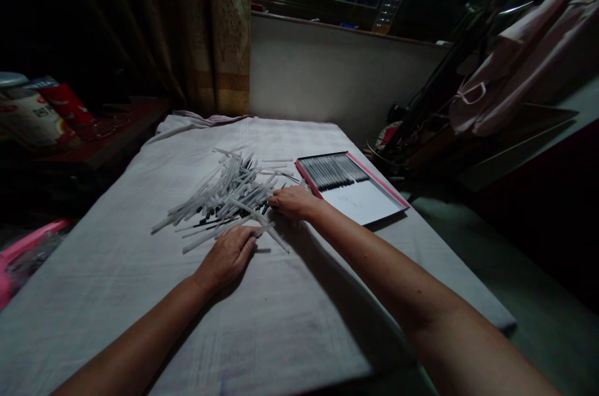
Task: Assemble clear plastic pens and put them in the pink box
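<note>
A loose pile of pale translucent plastic tubes [224, 187], mixed with thin black sticks, lies on the cloth-covered table. My left hand [230, 257] rests at the pile's near edge, fingers closed on one pale tube [265, 229] that pokes out past the thumb. At the right side of the pile is my right hand [294, 202], its fingertips pinched together among the dark sticks; what they hold is too small to make out. Beside it lies a shallow box [369, 209] with a pink-red rim. A neat row of dark-ended, clear tubes [333, 170] fills its far half.
A white checked cloth [271, 333] covers the table. To the left, jars [35, 115] stand on a dark red side table. A pink basket [32, 246] is low at left. A bottle [393, 3] stands on the windowsill; pale clothes [519, 65] hang at right.
</note>
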A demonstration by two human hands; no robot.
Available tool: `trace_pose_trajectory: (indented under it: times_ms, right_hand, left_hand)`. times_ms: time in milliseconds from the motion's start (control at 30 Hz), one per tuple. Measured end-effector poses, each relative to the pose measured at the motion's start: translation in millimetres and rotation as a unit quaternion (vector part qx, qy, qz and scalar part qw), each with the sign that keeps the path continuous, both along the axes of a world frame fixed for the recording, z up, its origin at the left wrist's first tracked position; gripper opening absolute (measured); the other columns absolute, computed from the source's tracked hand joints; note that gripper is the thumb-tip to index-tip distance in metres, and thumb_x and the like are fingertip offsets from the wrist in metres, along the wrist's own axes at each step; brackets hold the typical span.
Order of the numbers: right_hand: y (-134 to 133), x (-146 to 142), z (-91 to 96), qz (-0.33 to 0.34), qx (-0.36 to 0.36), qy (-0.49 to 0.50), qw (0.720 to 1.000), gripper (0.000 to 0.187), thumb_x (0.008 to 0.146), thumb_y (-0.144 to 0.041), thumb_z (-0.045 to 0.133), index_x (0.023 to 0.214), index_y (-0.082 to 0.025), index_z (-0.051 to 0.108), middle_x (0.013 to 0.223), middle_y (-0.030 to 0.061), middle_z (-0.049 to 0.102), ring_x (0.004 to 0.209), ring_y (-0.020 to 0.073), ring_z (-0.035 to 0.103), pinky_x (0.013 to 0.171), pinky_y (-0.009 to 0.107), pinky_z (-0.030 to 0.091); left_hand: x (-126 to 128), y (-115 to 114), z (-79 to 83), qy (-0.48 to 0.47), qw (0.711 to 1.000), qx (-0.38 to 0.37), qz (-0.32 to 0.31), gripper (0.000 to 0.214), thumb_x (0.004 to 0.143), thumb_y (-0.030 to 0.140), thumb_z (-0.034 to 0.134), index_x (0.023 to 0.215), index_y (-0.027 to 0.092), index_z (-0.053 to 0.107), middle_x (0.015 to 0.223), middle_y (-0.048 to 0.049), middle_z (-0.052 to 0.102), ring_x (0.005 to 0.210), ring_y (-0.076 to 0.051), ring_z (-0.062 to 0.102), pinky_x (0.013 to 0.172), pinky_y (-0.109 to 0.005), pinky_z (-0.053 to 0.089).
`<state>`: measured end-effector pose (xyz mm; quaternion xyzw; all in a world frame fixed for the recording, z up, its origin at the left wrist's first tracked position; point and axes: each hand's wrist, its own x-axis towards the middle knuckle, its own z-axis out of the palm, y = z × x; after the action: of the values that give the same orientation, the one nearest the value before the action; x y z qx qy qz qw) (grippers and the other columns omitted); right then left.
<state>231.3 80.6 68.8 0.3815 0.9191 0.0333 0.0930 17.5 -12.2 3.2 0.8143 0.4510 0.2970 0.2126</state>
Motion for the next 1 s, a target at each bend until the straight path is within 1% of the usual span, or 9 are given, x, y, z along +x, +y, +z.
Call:
trace_pose_trajectory:
  times_ms: [133,267,433,500,600,667,733,833,1000]
  right_hand:
    - [-2.4,-1.3,-1.7,-0.014,-0.001,0.004,1.000,0.025,0.097,-0.020,0.046,0.104,-0.021,0.070,0.107,0.0093,0.072,0.094,0.0226,0.068,0.070,0.028,0.047]
    - [-4.7,3.0,-7.3,-0.040,0.002,0.037,0.999,0.027,0.098,-0.019,0.043,0.109,-0.021,0.067,0.107,0.0103,0.070,0.097,0.0227,0.066,0.073,0.029,0.048]
    - [-22.5,11.5,-18.6,-0.138,0.050,0.201,0.969,0.025,0.098,-0.019,0.044,0.111,-0.019,0.065,0.108,0.0112,0.069,0.099,0.0224,0.064,0.083,0.030,0.050]
    - [-36.0,11.4,-27.7,-0.176,0.086,0.367,0.909,0.025,0.097,-0.019,0.045,0.114,-0.018,0.063,0.107,0.0112,0.069,0.099,0.0215,0.065,0.087,0.032,0.051]
    - [-56.8,6.1,-42.6,-0.223,0.101,0.639,0.729,0.038,0.096,-0.024,0.047,0.133,-0.020,0.049,0.099,0.0067,0.069,0.085,0.0173,0.067,0.074,0.029,0.056]
    - [-66.4,1.7,-48.0,-0.249,0.078,0.737,0.624,0.043,0.094,-0.026,0.050,0.137,-0.022,0.045,0.094,0.0037,0.068,0.075,0.0146,0.066,0.062,0.025,0.055]
    - [-70.9,-1.2,-47.7,-0.269,0.054,0.784,0.557,0.041,0.091,-0.027,0.054,0.132,-0.022,0.048,0.090,0.0020,0.068,0.069,0.0126,0.064,0.053,0.021,0.052]
    - [-71.5,-2.3,-40.9,-0.280,0.046,0.816,0.503,0.036,0.089,-0.028,0.058,0.125,-0.022,0.052,0.088,0.0011,0.068,0.067,0.0117,0.065,0.050,0.020,0.052]
    - [-72.1,-4.1,-35.2,-0.279,0.063,0.831,0.476,0.033,0.088,-0.027,0.061,0.120,-0.023,0.053,0.087,0.0004,0.068,0.067,0.0111,0.066,0.053,0.020,0.055]
  left_hand:
    - [-1.9,0.0,1.7,-0.067,0.997,-0.028,0.037,0.029,0.093,0.042,0.046,0.096,0.025,0.070,0.096,-0.0075,0.075,0.091,-0.027,0.069,0.087,-0.040,0.053]
    - [-3.5,-0.1,2.0,-0.191,0.973,-0.083,0.101,0.026,0.082,0.044,0.065,0.097,0.026,0.075,0.098,-0.0073,0.076,0.097,-0.028,0.070,0.089,-0.040,0.055]
    - [-4.6,-1.0,-3.7,-0.289,0.938,-0.143,0.131,0.031,0.077,0.040,0.074,0.104,0.025,0.076,0.098,-0.0068,0.076,0.094,-0.027,0.071,0.083,-0.040,0.060]
    - [-5.0,-1.2,-5.0,-0.276,0.944,-0.127,0.127,0.031,0.079,0.039,0.072,0.107,0.026,0.076,0.097,-0.0063,0.077,0.094,-0.027,0.071,0.086,-0.042,0.060]
    - [-6.1,-0.7,-3.5,-0.229,0.965,-0.070,0.110,0.027,0.081,0.037,0.068,0.105,0.028,0.077,0.097,-0.0062,0.077,0.096,-0.027,0.071,0.094,-0.045,0.056]
    - [-7.1,0.0,-1.8,-0.190,0.977,-0.033,0.091,0.026,0.084,0.036,0.065,0.106,0.028,0.077,0.100,-0.0068,0.077,0.097,-0.027,0.071,0.095,-0.045,0.055]
    - [-8.1,0.4,-0.9,-0.158,0.984,-0.008,0.078,0.028,0.086,0.035,0.061,0.109,0.028,0.076,0.106,-0.0075,0.077,0.098,-0.027,0.071,0.094,-0.043,0.055]
    - [-8.9,0.5,-2.1,-0.128,0.989,0.010,0.078,0.029,0.089,0.035,0.058,0.112,0.028,0.075,0.110,-0.0080,0.077,0.102,-0.027,0.071,0.094,-0.041,0.055]
    - [-8.6,-0.2,-6.0,-0.085,0.993,0.042,0.075,0.030,0.093,0.038,0.056,0.114,0.026,0.074,0.108,-0.0085,0.077,0.099,-0.025,0.072,0.090,-0.038,0.056]
